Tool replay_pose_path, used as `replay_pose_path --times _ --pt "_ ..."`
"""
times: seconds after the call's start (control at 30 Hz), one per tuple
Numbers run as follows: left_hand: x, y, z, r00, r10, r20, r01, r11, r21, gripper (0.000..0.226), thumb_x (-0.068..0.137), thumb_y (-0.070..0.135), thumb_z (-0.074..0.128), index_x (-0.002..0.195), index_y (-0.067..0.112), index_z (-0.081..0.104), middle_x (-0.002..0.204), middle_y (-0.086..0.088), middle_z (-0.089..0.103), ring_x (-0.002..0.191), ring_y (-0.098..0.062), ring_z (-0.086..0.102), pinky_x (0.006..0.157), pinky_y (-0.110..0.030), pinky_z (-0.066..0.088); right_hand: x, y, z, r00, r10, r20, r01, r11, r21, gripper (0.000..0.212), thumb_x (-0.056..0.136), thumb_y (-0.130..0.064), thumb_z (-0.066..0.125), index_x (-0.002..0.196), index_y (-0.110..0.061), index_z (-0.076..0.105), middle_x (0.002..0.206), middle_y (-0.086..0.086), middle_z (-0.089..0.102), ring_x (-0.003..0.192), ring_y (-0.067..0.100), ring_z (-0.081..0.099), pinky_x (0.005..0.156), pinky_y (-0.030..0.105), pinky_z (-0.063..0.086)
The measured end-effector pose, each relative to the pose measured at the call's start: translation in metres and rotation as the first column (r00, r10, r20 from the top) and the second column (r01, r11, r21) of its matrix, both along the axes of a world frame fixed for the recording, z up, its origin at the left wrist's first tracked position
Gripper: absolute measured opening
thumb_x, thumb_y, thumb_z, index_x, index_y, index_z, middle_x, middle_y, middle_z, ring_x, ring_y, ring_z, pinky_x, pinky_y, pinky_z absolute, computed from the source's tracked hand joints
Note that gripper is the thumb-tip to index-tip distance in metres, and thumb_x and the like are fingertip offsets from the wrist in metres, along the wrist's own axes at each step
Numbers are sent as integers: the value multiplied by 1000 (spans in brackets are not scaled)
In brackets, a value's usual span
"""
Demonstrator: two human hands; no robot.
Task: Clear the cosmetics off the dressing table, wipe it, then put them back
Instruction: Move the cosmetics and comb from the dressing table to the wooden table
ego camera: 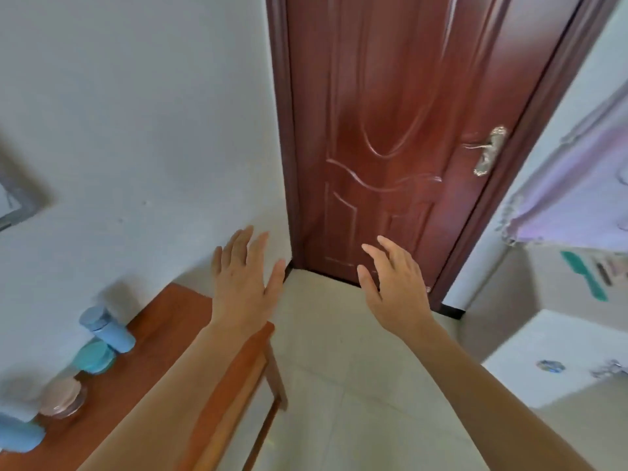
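The wooden dressing table [163, 321] runs along the white wall at lower left. Against the wall on it stand a light blue bottle [108, 329], a teal-lidded jar [95, 356], a beige-lidded jar [61, 397] and a blue container [18, 435] at the frame's edge. My left hand [243, 280] hovers over the table's far end, fingers spread, holding nothing. Out over the floor, my right hand [396, 280] is also held up with fingers straight and empty. Both hands are well apart from the cosmetics.
A closed reddish-brown door [384, 130] with a metal handle [489, 151] faces me. Pale floor tiles [339, 368] stretch ahead. At right is a white surface [543, 338] with small items, a teal comb [584, 275] and a lilac cloth [571, 198].
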State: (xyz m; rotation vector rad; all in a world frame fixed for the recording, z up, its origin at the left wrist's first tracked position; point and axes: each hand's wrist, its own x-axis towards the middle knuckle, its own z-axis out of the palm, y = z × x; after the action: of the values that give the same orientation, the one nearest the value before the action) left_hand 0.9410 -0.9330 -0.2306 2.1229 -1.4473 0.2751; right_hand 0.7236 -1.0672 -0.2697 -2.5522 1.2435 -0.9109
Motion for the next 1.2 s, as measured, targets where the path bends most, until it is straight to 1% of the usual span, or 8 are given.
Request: replay_pose_path --times 0.23,0.43,0.57,0.67,0.77,0.83,1.1,1.2 --pt "-245 -105 5 941 -337 35 336 941 21 55 99 44 41 146 16 42 156 -13 31 146 -29 26 117 -55 19 -276 -19 1 930 -365 -31 364 931 -30 54 99 -45 40 143 -14 51 151 18 42 138 37 39 114 52 30" --pt "-402 -173 0 849 -529 22 527 848 52 56 98 44 39 146 16 43 157 -14 30 145 -31 27 116 -55 22 -441 -33 -4 814 -561 -150 568 823 5 67 100 -55 26 156 -18 27 162 20 16 150 39 14 121 55 16" --pt "-471 -223 -26 796 -606 -5 602 790 112 53 100 41 46 146 16 44 158 -14 28 146 -30 27 117 -54 20 -516 -62 -24 755 -630 -180 646 763 41 71 98 -59 21 157 -20 20 164 17 7 152 37 6 122 53 9" --pt "-513 -267 -45 753 -657 -14 653 746 129 55 100 46 40 145 15 44 157 -15 30 145 -31 27 115 -55 23 -553 -89 -40 717 -668 -201 691 719 75 72 98 -60 20 158 -20 17 165 15 4 152 34 2 123 50 6" --pt "-556 -325 -56 699 -714 -40 713 691 118 60 98 49 33 144 12 45 154 -17 34 141 -34 33 111 -57 30 -591 -130 -49 681 -691 -244 721 690 58 69 101 -59 26 158 -21 18 165 12 2 153 31 -1 121 43 -2" --pt "-588 -368 -63 674 -736 -65 736 663 135 57 101 46 36 147 12 42 157 -17 29 143 -34 30 113 -55 26 -620 -159 -48 633 -718 -289 759 649 51 68 101 -58 31 157 -22 20 166 11 1 153 30 -2 119 40 -4" --pt "-709 -515 -70 493 -857 -151 868 471 159 54 100 44 40 149 21 35 160 -10 23 147 -29 20 119 -52 18 -734 -246 -28 462 -819 -341 883 461 89 64 99 -58 34 153 -24 30 166 10 6 153 27 1 120 50 23" --pt "-745 -548 -88 458 -877 -148 877 417 239 54 100 46 39 149 24 33 163 -6 17 147 -28 20 118 -52 20 -767 -265 -42 415 -835 -362 910 392 138 63 99 -57 35 153 -25 28 166 9 5 153 27 1 121 49 21"
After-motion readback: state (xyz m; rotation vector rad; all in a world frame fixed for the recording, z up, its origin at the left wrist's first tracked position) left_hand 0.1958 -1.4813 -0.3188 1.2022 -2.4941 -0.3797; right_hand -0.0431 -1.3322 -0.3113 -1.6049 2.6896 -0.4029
